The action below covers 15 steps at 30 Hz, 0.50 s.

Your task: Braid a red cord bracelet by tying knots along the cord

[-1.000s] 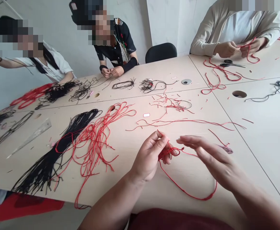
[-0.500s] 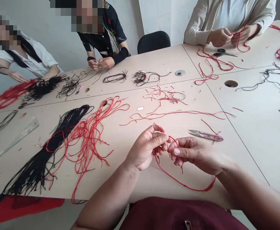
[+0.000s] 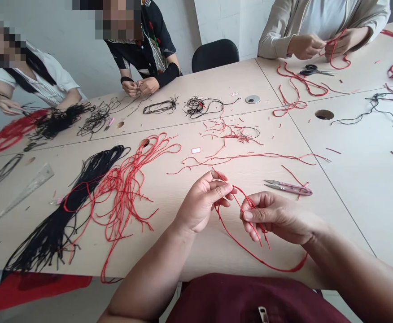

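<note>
A braided red cord (image 3: pixel 250 256) loops below my two hands, and its upper part spans the gap between them. My left hand (image 3: pixel 203 202) pinches the cord between thumb and forefinger, with a thin end sticking up past the fingertips. Closed around the other side of it, my right hand (image 3: pixel 270 215) presses the strands between thumb and fingers; two loose ends hang beneath the thumb. Small thread snips (image 3: pixel 289 187) with a pink handle lie just beyond my right hand.
A black cord bundle (image 3: pixel 82 202) and tangled red cords (image 3: pixel 125 188) lie at left, beside a clear triangular ruler (image 3: pixel 24 193). Red scraps (image 3: pixel 232 132) are scattered mid-table. Black scissors (image 3: pixel 314 70) lie near a co-worker's hands (image 3: pixel 306 46). Two other people sit across at left.
My hands have moved slightly apart, the right one shifting right and drawing strands across the gap. At far left, a co-worker's hand has lifted from the cords.
</note>
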Available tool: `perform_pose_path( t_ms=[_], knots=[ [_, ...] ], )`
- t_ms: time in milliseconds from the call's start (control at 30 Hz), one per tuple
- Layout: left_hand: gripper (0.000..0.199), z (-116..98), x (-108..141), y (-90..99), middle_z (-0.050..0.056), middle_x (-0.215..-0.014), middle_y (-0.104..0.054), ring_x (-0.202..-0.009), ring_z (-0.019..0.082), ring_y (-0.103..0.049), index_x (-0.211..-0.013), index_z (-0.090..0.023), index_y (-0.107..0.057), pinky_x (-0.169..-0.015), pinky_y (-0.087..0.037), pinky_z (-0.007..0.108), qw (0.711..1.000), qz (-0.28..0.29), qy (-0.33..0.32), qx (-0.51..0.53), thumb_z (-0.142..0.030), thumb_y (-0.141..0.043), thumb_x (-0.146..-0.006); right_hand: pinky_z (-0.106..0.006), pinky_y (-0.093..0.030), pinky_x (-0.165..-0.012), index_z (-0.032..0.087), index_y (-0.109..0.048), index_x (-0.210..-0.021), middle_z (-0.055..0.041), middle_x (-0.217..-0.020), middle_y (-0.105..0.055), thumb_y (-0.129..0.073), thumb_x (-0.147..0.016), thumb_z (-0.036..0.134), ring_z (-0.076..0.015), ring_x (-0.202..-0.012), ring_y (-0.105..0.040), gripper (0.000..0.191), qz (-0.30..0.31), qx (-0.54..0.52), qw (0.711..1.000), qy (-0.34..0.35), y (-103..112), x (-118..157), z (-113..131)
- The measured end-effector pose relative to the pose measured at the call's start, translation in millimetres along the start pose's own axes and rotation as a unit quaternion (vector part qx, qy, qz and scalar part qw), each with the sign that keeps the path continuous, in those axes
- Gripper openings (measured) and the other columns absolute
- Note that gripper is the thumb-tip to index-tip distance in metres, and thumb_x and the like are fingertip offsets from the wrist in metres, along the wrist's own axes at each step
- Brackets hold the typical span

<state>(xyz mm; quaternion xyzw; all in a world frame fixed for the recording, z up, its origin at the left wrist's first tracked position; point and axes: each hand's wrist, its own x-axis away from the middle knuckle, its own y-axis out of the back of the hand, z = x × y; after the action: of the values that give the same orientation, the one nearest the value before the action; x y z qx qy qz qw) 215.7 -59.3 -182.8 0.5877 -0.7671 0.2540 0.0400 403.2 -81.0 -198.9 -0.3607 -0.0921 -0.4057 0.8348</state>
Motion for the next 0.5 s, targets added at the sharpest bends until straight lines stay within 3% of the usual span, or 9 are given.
perform_pose_path(
  t_ms=[333,500],
  knots=[
    [0.033,1.1,2.6,-0.4,-0.003,-0.065,-0.069,-0.066,0.012,-0.065,-0.090,-0.019,-0.058,-0.062,-0.047,0.021,0.998,-0.018,-0.049,-0.021,-0.023,-0.085,-0.071,-0.023,-0.040,-0.052,0.016,-0.062,-0.068,0.0018,-0.059,-0.063,-0.086,-0.068,0.050,-0.0089,-0.053,-0.052,0.042,0.009,0.102,0.994,0.033,5.4,3.2,1.0],
    [0.038,-2.2,12.6,-0.9,-0.003,-0.075,-0.071,-0.067,0.010,-0.064,-0.103,-0.021,-0.058,-0.066,-0.048,0.021,0.996,0.040,-0.040,-0.067,-0.021,-0.083,-0.076,-0.022,-0.038,-0.057,0.016,-0.066,-0.084,0.0011,-0.073,-0.063,-0.084,-0.074,0.047,-0.0096,-0.064,-0.050,0.037,-0.018,0.180,0.980,0.086,12.1,6.6,-0.5]
  ],
)
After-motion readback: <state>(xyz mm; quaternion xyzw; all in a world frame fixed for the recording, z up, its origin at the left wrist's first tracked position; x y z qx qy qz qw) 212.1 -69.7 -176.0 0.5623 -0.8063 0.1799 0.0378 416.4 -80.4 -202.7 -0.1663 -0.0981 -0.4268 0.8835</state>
